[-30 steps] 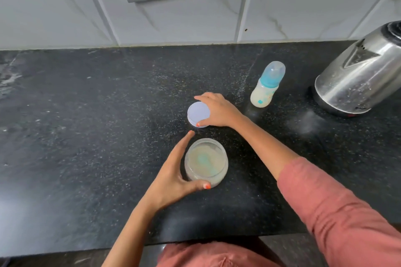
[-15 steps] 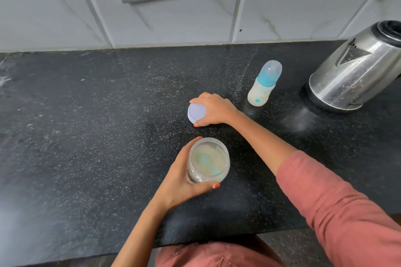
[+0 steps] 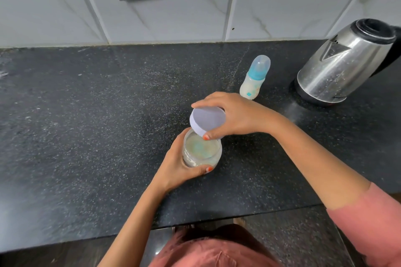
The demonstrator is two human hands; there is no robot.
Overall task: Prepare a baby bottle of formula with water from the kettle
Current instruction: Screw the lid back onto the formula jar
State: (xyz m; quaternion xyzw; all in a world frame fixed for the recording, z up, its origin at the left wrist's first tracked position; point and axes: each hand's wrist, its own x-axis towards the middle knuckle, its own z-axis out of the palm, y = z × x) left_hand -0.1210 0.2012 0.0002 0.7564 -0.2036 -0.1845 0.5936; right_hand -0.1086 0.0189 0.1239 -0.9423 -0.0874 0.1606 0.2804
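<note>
On the black speckled counter (image 3: 86, 136), left hand (image 3: 178, 167) wraps the open jar (image 3: 201, 149); right hand (image 3: 236, 115) pinches its lid (image 3: 207, 120), tilted above. White tiled wall (image 3: 271, 0) behind.

One jar (image 3: 201, 151); one lid (image 3: 207, 120); one bottle (image 3: 255, 78); one kettle (image 3: 345, 60); two hands.

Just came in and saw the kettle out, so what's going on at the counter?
A person is closing up a formula jar. The left hand grips the open jar on the black counter, while the right hand holds its white lid tilted just above the rim, not yet seated. The capped baby bottle stands behind, already holding milky liquid, beside the steel kettle.
</note>
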